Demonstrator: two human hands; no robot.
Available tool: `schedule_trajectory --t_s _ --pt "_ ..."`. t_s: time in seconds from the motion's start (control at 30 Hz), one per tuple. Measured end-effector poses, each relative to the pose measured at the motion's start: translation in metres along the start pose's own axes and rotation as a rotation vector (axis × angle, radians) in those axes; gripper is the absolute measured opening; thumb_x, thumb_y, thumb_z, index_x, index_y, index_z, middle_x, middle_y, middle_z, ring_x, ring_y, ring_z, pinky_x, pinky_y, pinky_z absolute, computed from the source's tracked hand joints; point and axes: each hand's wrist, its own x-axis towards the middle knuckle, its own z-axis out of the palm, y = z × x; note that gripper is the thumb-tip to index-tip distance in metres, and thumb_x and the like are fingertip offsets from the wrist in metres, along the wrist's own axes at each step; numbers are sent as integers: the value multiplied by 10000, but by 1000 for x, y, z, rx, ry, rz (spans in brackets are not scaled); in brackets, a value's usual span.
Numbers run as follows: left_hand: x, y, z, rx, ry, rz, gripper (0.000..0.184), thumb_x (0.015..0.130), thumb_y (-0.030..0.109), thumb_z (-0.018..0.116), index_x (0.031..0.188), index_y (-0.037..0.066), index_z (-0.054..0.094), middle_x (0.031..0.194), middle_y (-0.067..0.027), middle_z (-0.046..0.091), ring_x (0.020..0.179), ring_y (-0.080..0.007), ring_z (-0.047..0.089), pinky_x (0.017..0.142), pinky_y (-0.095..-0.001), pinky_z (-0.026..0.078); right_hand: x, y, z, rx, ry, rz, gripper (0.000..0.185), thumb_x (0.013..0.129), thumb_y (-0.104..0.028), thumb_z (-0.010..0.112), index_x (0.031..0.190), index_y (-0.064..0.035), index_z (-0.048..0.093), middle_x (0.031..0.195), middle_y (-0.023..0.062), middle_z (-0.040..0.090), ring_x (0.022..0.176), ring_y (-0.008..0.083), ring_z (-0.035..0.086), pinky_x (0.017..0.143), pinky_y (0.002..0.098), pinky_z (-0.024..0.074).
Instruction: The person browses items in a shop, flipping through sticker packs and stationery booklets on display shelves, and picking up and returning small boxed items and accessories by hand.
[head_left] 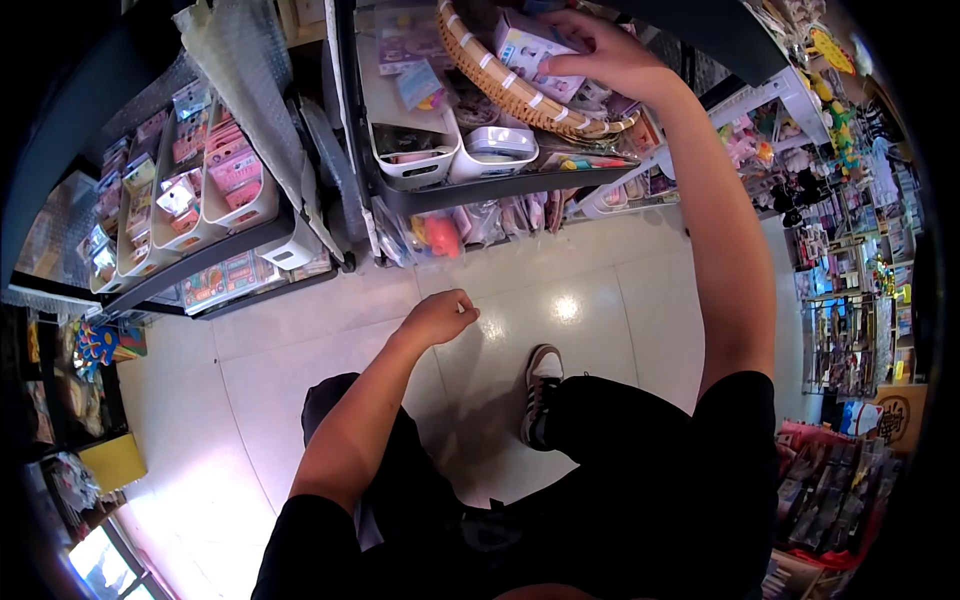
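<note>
My right hand (605,58) reaches to the upper shelf and grips a small white and purple printed box (532,62), thumb across its near face. The box is tilted at a woven wicker basket (490,80) trimmed with white bands. Over the floor hangs my left hand (440,318), its fingers curled closed. A small pale spot shows at its fingertips, too small to name.
White bins (415,168) and a silver-lidded tin (500,143) stand below the basket on a black cart (480,192). Left, another rack holds white bins of pink packets (235,165). Hanging goods line the right wall. My shoe (541,385) is on the tiled floor (330,390).
</note>
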Motion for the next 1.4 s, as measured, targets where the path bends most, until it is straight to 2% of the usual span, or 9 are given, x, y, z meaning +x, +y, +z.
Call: schedule_trajectory --t_s 0.3,0.5,0.57,0.77,0.83,0.9,1.13,1.3,1.4 --pt "-5 0 -2 20 27 -5 366 891 412 641 1048 84 675 1048 -176 699 987 -330 666 869 -415 511 -10 -36 0 104 500 154 679 734 -320 854 1292 -39 591 1239 130 631 1168 238 569 988 351 441" --pt "-6 3 -1 35 29 3 358 892 409 640 1036 83 674 1032 -174 700 980 -327 666 860 -413 512 31 -30 11 239 620 321 549 868 -328 726 1305 -28 585 1249 133 627 1130 233 589 959 351 465" --pt "-6 5 0 47 29 -2 356 892 408 640 1030 81 674 1024 -172 701 974 -326 667 855 -411 512 50 -14 14 685 649 361 516 920 -323 653 1341 -39 560 1294 140 610 1159 225 584 989 349 455" --pt "-7 3 -5 84 15 0 366 915 415 629 1052 78 664 1044 -176 696 971 -315 664 845 -399 509 49 39 2 60 665 180 719 902 -524 620 1429 -56 475 1422 183 527 1271 248 527 1069 363 398" --pt "-11 2 -9 68 30 -9 368 915 414 628 1051 74 666 1043 -180 695 975 -317 663 847 -398 507 -17 -17 6 -57 544 278 534 860 -260 758 1308 -39 569 1093 117 677 932 198 656 839 310 504" --pt "-12 -3 -11 56 31 -5 369 913 411 630 1052 71 666 1043 -185 694 977 -321 662 848 -398 506 -60 17 15 -62 731 67 276 871 -223 716 1030 -3 671 984 141 709 859 271 695 758 389 528" --pt "-3 -24 -8 110 61 -24 346 906 382 643 1036 63 670 988 -182 695 927 -293 664 822 -386 504 -225 53 16 -157 670 484 173 1009 -135 537 1030 -10 654 785 86 689 621 108 632 528 302 487" --pt "15 -24 1 115 -66 -77 352 887 398 645 1015 72 672 980 -177 697 922 -321 667 823 -406 508 -350 159 60 -664 194 1069 500 1029 -446 437 976 -21 694 804 249 688 745 419 676 700 486 527" --pt "25 -21 13 157 -118 -86 348 885 388 650 1017 67 667 937 -165 693 887 -310 664 796 -398 507 -448 200 109 -599 92 1252 512 1023 -441 443 911 -2 680 869 275 685 848 469 652 779 531 514"
